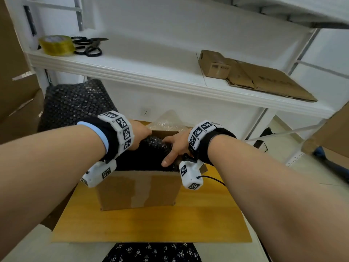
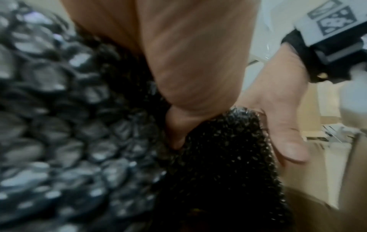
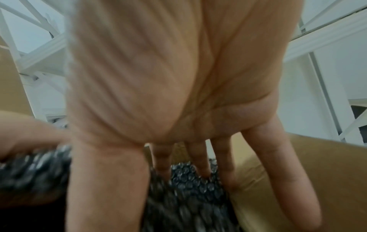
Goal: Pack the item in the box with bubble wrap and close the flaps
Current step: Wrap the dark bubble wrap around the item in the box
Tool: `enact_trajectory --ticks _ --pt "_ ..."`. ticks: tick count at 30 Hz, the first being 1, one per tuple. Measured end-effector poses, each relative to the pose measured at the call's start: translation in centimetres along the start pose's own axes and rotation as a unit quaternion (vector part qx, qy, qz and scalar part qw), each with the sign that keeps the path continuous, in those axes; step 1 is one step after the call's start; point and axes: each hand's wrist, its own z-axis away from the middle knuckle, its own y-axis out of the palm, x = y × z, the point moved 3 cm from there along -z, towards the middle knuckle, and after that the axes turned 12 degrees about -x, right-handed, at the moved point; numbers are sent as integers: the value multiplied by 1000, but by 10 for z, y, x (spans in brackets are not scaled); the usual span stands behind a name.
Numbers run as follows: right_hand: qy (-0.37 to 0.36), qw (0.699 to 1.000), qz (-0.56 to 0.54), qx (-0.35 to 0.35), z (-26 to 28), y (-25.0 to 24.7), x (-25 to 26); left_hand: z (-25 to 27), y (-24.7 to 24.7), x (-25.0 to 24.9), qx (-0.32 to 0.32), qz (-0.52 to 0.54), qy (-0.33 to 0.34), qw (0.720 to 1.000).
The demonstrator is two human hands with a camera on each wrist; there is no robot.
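An open cardboard box (image 1: 137, 188) stands on a wooden board (image 1: 207, 220). Black bubble wrap (image 1: 151, 148) fills its top, and whatever lies beneath is hidden. My left hand (image 1: 140, 133) reaches into the box's left side; in the left wrist view its thumb (image 2: 176, 130) digs into a fold of the wrap (image 2: 218, 157), the other fingers hidden. My right hand (image 1: 175, 146) lies on the wrap's right side. Its straight fingers (image 3: 198, 157) press down on the wrap (image 3: 190, 180) beside the box wall (image 3: 307, 164).
Clear bubble wrap (image 1: 166, 121) sticks up behind the box. A big roll of black bubble wrap (image 1: 75, 103) stands to the left. On the white shelf (image 1: 151, 72) are a tape roll (image 1: 56, 44), scissors (image 1: 88, 46), a small carton (image 1: 215, 65) and flattened cardboard (image 1: 264, 82).
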Motion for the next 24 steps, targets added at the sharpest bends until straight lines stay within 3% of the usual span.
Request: enact_trajectory --ticks 9,14,20,22,24 --pt "10 997 68 -28 -12 -5 -11 -16 8 22 -41 112 -43 992" --pt "-6 988 149 -31 -19 -10 -10 -25 13 19 -15 102 -29 994" --pt "29 999 -37 23 -29 -2 -7 -24 19 19 14 108 -43 993" --pt "14 1000 20 17 -30 -4 0 -20 12 22 -3 122 -44 992" --pt "13 992 117 -37 -29 -9 3 -16 -5 21 -58 76 -30 995"
